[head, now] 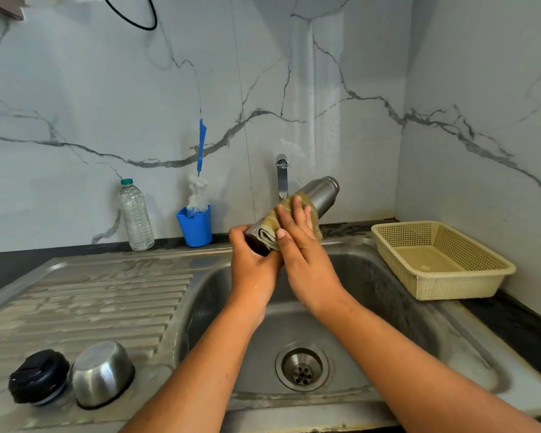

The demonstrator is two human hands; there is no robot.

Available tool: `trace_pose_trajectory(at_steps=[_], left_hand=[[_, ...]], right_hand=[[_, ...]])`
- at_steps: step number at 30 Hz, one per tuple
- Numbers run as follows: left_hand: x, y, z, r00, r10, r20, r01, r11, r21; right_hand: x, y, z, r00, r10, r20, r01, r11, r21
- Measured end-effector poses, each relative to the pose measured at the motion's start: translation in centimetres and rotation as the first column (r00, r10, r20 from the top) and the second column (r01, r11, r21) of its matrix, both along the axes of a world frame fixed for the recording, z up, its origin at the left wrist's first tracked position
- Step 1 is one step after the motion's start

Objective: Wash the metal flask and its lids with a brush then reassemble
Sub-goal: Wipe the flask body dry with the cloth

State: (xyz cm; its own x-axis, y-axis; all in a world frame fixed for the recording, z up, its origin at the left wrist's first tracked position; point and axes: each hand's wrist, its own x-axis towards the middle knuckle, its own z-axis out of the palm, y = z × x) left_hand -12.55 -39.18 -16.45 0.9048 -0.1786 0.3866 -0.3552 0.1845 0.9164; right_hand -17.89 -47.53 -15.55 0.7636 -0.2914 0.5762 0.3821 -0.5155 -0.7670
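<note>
Flask is held tilted over the sink, just below the tap. Its dark end is in the left hand and the far end is raised beyond the right fingertips. Judged rigid steel, moderate weight when empty, likely slick when wet; no give, so a drop into the basin risks a dent. Best gripped round the near end, with the bare middle steadied through the cloth rather than bare-handed. Left fingers are curled tight round the near end; the far side of the grip is hidden. Right hand is laid over the cloth on the body, fingers nearly straight and close together, thumb pressed on the cloth fold; nothing looks pinched. Black lid and steel cap are set touching on the drainboard, well left of and nearer than the left fingers. Brush is stood in a blue cup, just left of the left fingers, untouched.
</note>
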Motion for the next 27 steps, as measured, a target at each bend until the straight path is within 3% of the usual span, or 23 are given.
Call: trace_pose_trajectory(at_steps=[4, 8, 9, 15, 18, 21, 23, 27], left_hand=[[-0.9, -0.9, 0.5, 0.963, -0.164, -0.214, 0.107, 0.961, -0.255], [-1.5, -0.7, 0.8, 0.903, -0.309, -0.299, 0.185, 0.907, -0.379], [-1.5, -0.5, 1.0, 0.886, -0.356, -0.299, 0.225, 0.891, -0.395], [-1.7, 0.4, 1.7, 0.766, -0.571, -0.294, 0.463, 0.809, -0.363], [-1.3, 0.5, 1.5, 0.785, -0.533, -0.316, 0.481, 0.845, -0.233], [-1.0, 0.5, 1.2, 0.897, -0.386, -0.215, 0.392, 0.920, -0.017], [-0.5, 0.7, 1.0, 0.953, -0.281, -0.112, 0.292, 0.952, 0.096], [0.4, 0.7, 0.8, 0.959, -0.279, -0.051, 0.282, 0.921, 0.269]], right_hand=[[-0.6, 1.5, 0.3, 0.998, 0.061, 0.026, -0.066, 0.934, 0.350], [-0.1, 1.6, 0.0, 0.972, 0.215, 0.095, -0.224, 0.724, 0.653], [-0.1, 1.4, 0.1, 0.964, 0.234, 0.126, -0.255, 0.681, 0.687], [-0.7, -1.2, 1.4, 0.955, 0.269, 0.122, -0.273, 0.648, 0.711], [-0.8, -2.4, 1.3, 0.952, 0.285, 0.116, -0.276, 0.628, 0.728], [-0.5, -3.0, 0.5, 0.967, 0.247, 0.056, -0.210, 0.662, 0.720], [-0.4, -3.4, 0.3, 0.977, 0.212, 0.003, -0.158, 0.716, 0.680], [-0.4, -3.5, 0.1, 0.994, 0.101, -0.038, -0.070, 0.872, 0.484]])
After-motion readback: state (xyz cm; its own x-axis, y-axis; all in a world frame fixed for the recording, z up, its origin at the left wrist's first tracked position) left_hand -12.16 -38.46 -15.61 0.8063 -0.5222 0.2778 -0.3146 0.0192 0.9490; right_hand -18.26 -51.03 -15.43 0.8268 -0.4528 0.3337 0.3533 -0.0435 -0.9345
